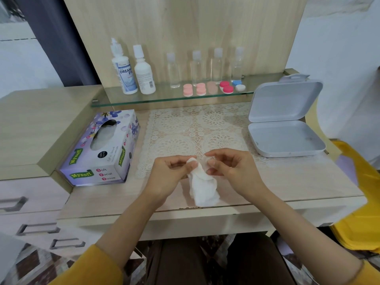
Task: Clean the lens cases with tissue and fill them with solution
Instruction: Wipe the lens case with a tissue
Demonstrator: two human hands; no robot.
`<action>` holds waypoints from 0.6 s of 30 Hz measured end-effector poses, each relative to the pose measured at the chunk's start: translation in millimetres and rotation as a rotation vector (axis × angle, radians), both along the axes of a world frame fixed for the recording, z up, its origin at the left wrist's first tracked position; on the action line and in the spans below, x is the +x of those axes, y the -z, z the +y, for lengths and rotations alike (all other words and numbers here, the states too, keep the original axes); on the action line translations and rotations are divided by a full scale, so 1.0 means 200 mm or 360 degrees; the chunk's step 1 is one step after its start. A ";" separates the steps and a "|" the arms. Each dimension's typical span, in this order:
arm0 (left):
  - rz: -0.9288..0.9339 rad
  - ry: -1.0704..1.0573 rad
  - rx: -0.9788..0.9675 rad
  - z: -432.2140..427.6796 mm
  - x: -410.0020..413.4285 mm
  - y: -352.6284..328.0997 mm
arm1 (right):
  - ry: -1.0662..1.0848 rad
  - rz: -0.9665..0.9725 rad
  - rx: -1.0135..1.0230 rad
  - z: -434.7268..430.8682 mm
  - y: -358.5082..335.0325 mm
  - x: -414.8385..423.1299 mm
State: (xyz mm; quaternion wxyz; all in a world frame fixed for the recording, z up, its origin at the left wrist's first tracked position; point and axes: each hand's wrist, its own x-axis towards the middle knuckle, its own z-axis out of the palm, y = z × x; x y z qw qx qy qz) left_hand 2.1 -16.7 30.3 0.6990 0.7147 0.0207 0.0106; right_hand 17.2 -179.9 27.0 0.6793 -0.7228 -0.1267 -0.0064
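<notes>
Head view
Left hand [170,173]: held over the front of the bench [287,182], fingers curled, thumb and forefinger pinching the top end of the tissue [203,190].
Tissue: white and crumpled, it hangs from the left hand between the two hands, with its lower end at the bench near the front edge.
Right hand [230,167]: just beside the left hand, fingers curled in narrow, thumb and forefinger closed on a small pale piece [207,161] right against the tissue's top. Whether that piece is part of a lens case cannot be told.
Lens cases: five pairs stand in a row on the glass shelf [144,99], which are two pink [188,89], one pale pink [212,87], one red [226,87] and one blue and white [238,85], well apart from the hands.
Solution bottles [123,68]: two white ones stand upright at the left end of the shelf.
Clear bottles [173,70]: four small ones stand upright behind the lens cases.
Tissue box [98,149]: purple, on the bench to the left of the hands.
Lace mat [195,128]: lies on the bench under the shelf, beyond the hands.
Grey box [285,138]: on the right of the bench, lid standing open.
Sleeves [98,262]: yellow, at both forearms.
</notes>
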 end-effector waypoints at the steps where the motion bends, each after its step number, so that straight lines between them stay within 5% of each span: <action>1: 0.0019 0.0048 -0.0016 0.01 0.00 0.00 | -0.0002 0.0013 0.0024 0.00 0.00 0.00; 6: -0.0029 0.0197 -0.0058 0.01 -0.01 -0.01 | 0.0025 0.0066 0.0113 0.00 -0.01 -0.02; 11: -0.0133 0.0085 -0.0077 -0.04 -0.02 -0.03 | 0.0012 0.0303 -0.0017 0.04 0.00 -0.04; 18: -0.0107 -0.0042 -0.0198 -0.02 0.01 -0.04 | 0.0140 0.0239 0.0000 0.02 0.00 -0.02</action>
